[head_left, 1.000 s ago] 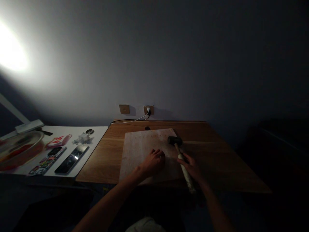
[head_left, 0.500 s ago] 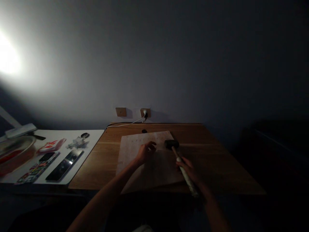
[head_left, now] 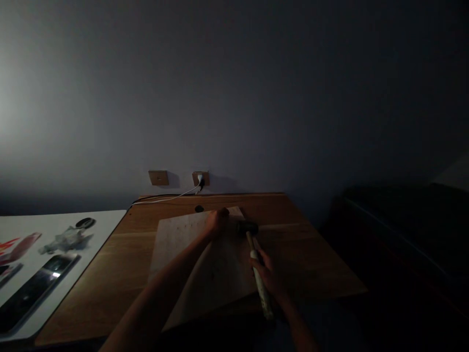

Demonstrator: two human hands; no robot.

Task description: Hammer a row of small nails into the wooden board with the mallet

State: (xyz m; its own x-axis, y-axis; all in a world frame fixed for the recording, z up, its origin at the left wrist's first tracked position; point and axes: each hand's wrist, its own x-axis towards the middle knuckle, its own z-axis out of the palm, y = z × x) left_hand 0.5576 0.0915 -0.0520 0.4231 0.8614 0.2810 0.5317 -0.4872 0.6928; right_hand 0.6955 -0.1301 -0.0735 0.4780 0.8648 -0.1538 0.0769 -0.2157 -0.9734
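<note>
L hand (head_left: 217,222) is loosely curled over the board's far part, approx 12–1 o'clock from board ctr; fingers mostly hidden, can't tell if it's holding anything small. R hand (head_left: 266,274) is at 3 o'clock, closed round the pale grip of a mallet (head_left: 261,289); its dark head points to 12 & sits by the board's R edge, at 2 o'clock, can't tell if touching. Wooden board (head_left: 220,278) lies flat on the wood-top table (head_left: 293,264), w/ a row of small marks nr its far edge. Further out: wall socket (head_left: 205,178) w/ white plug at 12, wall plate (head_left: 159,177) at 11; at 9–10, white table (head_left: 110,226) w/ crumpled clear plastic (head_left: 69,239) & dark disc (head_left: 85,223); smartphone (head_left: 34,293) at 8–9.
</note>
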